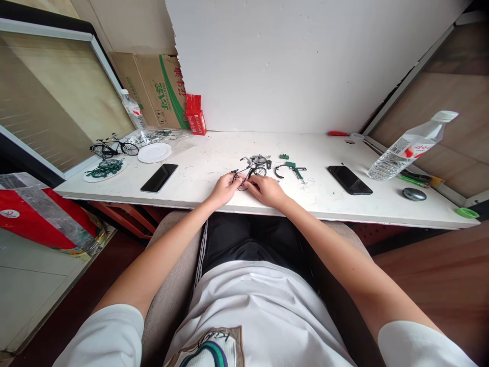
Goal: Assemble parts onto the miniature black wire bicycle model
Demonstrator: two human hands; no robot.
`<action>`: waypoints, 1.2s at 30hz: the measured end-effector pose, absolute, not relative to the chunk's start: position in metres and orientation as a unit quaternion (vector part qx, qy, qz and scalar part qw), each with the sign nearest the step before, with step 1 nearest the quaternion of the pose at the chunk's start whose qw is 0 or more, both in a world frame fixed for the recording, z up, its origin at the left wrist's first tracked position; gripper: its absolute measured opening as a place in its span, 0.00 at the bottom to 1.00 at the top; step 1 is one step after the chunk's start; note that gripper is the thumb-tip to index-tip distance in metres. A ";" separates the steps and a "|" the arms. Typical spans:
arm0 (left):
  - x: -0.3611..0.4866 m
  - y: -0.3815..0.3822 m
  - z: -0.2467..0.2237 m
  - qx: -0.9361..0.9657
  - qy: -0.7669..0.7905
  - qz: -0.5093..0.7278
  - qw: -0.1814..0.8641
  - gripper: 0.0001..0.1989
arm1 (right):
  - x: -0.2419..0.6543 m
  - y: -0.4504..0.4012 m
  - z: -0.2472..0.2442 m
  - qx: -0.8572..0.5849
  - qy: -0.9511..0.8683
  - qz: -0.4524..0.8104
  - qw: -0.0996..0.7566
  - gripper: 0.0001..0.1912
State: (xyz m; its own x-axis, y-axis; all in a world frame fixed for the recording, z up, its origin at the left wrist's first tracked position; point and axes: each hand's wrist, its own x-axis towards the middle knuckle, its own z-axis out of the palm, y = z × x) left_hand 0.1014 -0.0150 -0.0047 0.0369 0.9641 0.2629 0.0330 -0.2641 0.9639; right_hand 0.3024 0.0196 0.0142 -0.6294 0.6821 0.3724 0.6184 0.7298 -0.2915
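My left hand (225, 189) and my right hand (267, 190) meet near the front edge of the white table. Both are closed with pinched fingers on a small black model bicycle part (242, 186), partly hidden by the fingertips. Just beyond my right hand lies a spoked model wheel (257, 172), with more small black bicycle parts (258, 159) behind it. To the right are a black curved piece (278, 172), a green block (290, 164) and a green-and-black piece (299, 173).
A phone (159, 178) lies left, another phone (349, 180) right. A finished-looking model bicycle (113, 148) stands far left near a white plate (154, 152). Water bottles (410, 148) stand on both sides. A red box (196, 116) and a cardboard box (153, 92) are at the back.
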 end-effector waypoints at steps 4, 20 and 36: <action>0.098 -0.015 -0.002 0.585 0.440 0.543 0.411 0.12 | 0.302 0.020 0.013 -0.358 -0.899 0.068 0.241 0.18; 0.099 -0.018 0.002 0.556 0.439 0.545 0.449 0.11 | 0.302 0.017 0.017 -0.355 -0.900 0.070 0.242 0.20; 0.102 -0.024 0.010 0.499 0.429 0.573 0.487 0.13 | 0.302 0.018 0.016 -0.351 -0.899 0.077 0.250 0.21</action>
State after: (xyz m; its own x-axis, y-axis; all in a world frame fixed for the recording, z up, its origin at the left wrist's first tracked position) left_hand 0.1019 -0.0238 0.0105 -0.0260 0.9878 0.1538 -0.1300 -0.1559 0.9792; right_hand 0.3018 0.0179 0.0158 -0.6287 0.6694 0.3957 0.5921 0.7420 -0.3145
